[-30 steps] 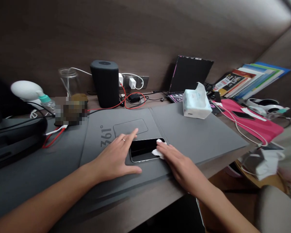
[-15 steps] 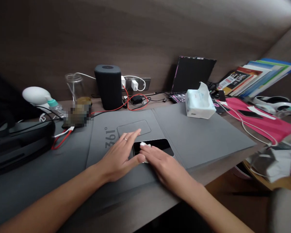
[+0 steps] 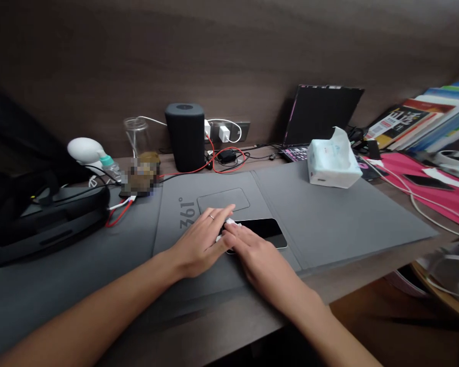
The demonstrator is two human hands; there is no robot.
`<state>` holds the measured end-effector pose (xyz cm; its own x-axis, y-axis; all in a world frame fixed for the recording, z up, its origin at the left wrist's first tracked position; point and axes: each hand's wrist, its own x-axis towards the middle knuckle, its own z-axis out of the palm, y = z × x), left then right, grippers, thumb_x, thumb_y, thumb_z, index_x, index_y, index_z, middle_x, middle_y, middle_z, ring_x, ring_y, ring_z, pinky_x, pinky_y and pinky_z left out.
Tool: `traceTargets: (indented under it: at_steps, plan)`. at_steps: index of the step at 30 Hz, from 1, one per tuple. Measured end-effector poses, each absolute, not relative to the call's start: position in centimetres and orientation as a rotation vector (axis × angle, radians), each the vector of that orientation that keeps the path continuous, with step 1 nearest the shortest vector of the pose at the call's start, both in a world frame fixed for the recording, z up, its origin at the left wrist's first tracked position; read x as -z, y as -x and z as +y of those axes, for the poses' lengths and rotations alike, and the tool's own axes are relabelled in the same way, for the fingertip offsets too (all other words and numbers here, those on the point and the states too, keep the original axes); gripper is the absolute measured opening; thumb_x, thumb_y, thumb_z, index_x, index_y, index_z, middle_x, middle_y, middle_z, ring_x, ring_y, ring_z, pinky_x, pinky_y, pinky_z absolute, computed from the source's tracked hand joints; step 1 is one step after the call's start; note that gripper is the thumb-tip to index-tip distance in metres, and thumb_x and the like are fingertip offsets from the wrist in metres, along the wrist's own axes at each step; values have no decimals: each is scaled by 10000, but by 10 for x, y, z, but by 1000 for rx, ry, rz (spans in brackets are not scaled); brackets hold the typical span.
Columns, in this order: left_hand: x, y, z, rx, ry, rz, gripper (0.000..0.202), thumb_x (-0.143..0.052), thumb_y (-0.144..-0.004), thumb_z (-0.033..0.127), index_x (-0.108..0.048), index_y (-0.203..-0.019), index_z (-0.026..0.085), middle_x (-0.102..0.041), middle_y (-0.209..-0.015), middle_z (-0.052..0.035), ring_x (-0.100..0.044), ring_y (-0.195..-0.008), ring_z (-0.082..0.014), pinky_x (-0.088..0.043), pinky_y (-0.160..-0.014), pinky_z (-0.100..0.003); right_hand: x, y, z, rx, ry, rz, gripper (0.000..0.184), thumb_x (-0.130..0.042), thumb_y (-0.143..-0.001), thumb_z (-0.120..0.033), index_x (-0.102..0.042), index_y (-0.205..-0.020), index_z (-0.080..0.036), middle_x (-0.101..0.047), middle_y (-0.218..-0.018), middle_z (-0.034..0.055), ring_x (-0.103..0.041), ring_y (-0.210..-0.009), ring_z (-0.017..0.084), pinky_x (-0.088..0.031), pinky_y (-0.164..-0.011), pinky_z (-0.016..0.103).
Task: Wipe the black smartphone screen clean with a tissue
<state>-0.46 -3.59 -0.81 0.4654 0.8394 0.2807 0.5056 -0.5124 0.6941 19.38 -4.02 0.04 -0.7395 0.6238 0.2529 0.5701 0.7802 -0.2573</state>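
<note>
A black phone lies face up on a grey desk mat. My left hand lies flat on the mat with its fingers stretched out, steadying the phone's left end. My right hand presses a small white tissue onto the left part of the screen with its fingers held together. Most of the tissue is hidden under those fingers.
A black speaker, a glass jar and plugged-in chargers stand at the back. A tissue pack and an open laptop sit to the right, with books and a pink folder beyond. A black bag lies left.
My right hand has slid the tissue from the phone's right end to its left end, up against my left hand. The view has shifted, so everything sits further right.
</note>
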Motion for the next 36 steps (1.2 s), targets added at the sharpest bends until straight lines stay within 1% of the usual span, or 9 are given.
traceTargets:
  at_steps: [3, 7, 9, 12, 15, 18, 22, 29, 36]
  plan:
    - [6, 5, -36, -811, -2199, 1111, 768, -177, -954, 718, -249, -1530, 214, -509, -1418, -141, -438, -1300, -293, -375, -1087, -506, 1, -201, -50, -237, 832, -2682, 538, -411, -876, -3, -495, -1404, -63, -518, -1445, 193, -483, -1350, 269, -442, -1116, 458]
    - [7, 5, -35, -784, -2211, 1114, 704, -215, -981, 673, -315, -1501, 209, -513, -1415, -136, -443, -1299, -282, -379, -1092, -494, 8, -240, -52, -211, 831, -2665, 626, -364, -851, 29, -468, -1442, -152, -498, -1473, 132, -480, -1352, 229, -453, -1101, 465]
    - [7, 3, -35, -763, -2232, 1136, 647, -327, -987, 629, -364, -1471, 202, -519, -1408, -134, -452, -1291, -285, -386, -1089, -495, 12, -262, -49, -166, 908, -2633, 647, -361, -854, 27, -454, -1454, -199, -488, -1486, 104, -490, -1342, 215, -459, -1092, 465]
    - [6, 0, -36, -717, -2297, 1145, 644, -555, -921, 542, -405, -1434, 182, -540, -1383, -126, -474, -1259, -290, -416, -1068, -494, 13, -288, -44, -95, 1054, -2574, 626, -352, -899, -5, -431, -1466, -260, -497, -1484, 69, -513, -1319, 196, -458, -1089, 452]
    - [5, -2, -37, -721, -2335, 1139, 664, -633, -876, 459, -402, -1432, 181, -544, -1380, -115, -478, -1256, -286, -429, -1066, -488, 13, -292, -37, -82, 1150, -2551, 565, -348, -929, -47, -463, -1442, -254, -518, -1466, 69, -530, -1302, 202, -450, -1092, 446]
    - [6, -2, -36, -750, -2306, 1168, 655, -613, -893, 449, -383, -1450, 192, -529, -1398, -115, -462, -1285, -289, -418, -1083, -495, 10, -274, -27, -89, 1190, -2547, 505, -351, -934, -72, -512, -1400, -184, -516, -1461, 114, -520, -1310, 231, -458, -1083, 454]
    - [7, -1, -35, -805, -2268, 1175, 604, -544, -946, 463, -375, -1455, 185, -503, -1428, -114, -442, -1303, -282, -400, -1100, -495, 7, -228, -21, -164, 1093, -2588, 502, -356, -923, -53, -520, -1393, -114, -500, -1468, 155, -477, -1351, 250, -458, -1090, 453]
    - [8, 0, -34, -878, -2210, 1193, 517, -438, -999, 462, -390, -1445, 204, -531, -1391, -119, -460, -1279, -284, -414, -1067, -516, 6, -184, -33, -270, 865, -2586, 514, -339, -960, -72, -412, -1469, -73, -483, -1475, 193, -440, -1383, 243, -467, -1090, 443]
    - [9, 3, -34, -886, -2259, 1158, 419, -318, -1041, 351, -415, -1416, 192, -552, -1377, -118, -478, -1267, -262, -404, -1076, -506, 8, -210, -51, -252, 802, -2625, 496, -367, -914, -19, -554, -1365, -108, -536, -1441, 133, -485, -1350, 220, -434, -1120, 445]
